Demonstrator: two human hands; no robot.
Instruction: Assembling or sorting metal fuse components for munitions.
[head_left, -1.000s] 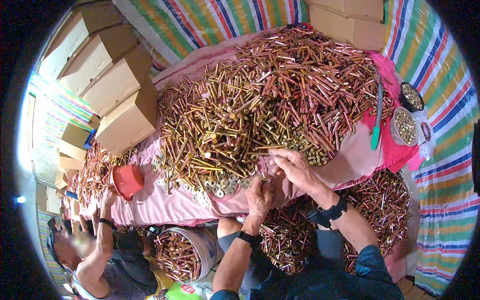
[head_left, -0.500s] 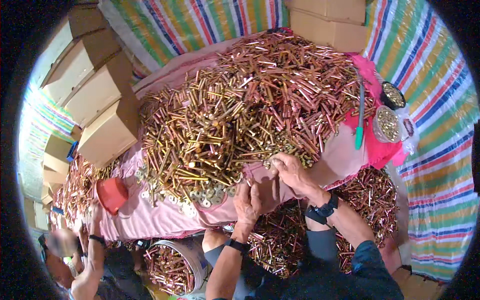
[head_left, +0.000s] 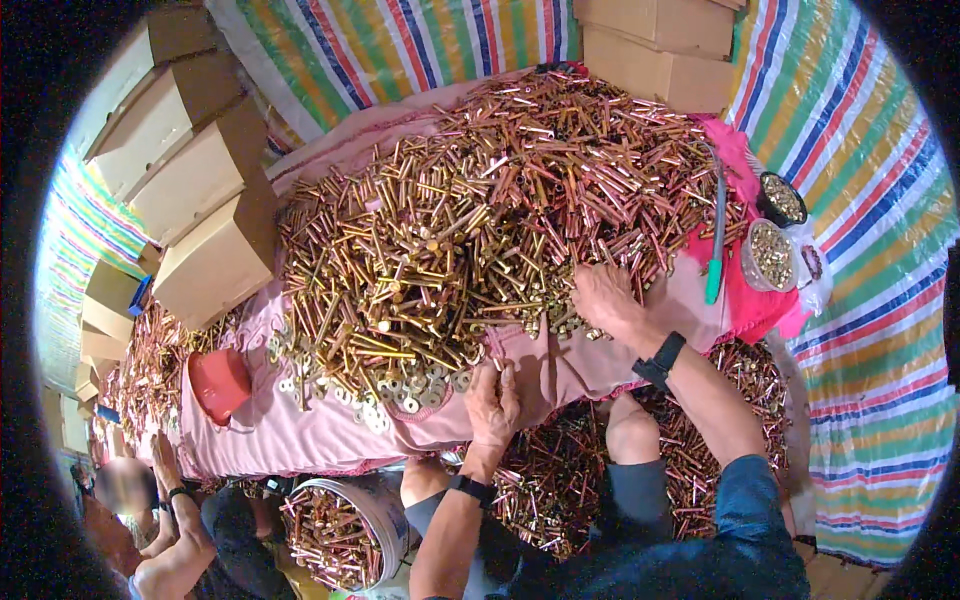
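Note:
A large heap of brassy and pinkish metal bolts and sleeves [head_left: 430, 240] covers the table's pink cloth [head_left: 330, 440]. At the near edge of the heap my left hand [head_left: 492, 405] is closed in a pinch. A pinkish glint shows at its fingertips, too small to name. Farther right, my right hand [head_left: 607, 303] dips its curled fingers into the edge of the heap, beside loose nuts [head_left: 568, 325]. Its fingertips are partly hidden, so what they grip does not show. Flat washers [head_left: 410, 390] lie left of my left hand.
A red plastic scoop or bowl [head_left: 220, 386] sits at the left. Tubs of small parts [head_left: 772, 255] and a green-handled tool [head_left: 713, 280] are at the right. Cardboard boxes [head_left: 215, 260] are stacked left. Below stands a bucket of bolts [head_left: 385, 525]; a co-worker [head_left: 170, 540] sits lower left.
My right hand has moved away from my left hand, rightward and farther into the heap's edge. My left hand stays nearly in place. The co-worker's hands have drawn back from the red container.

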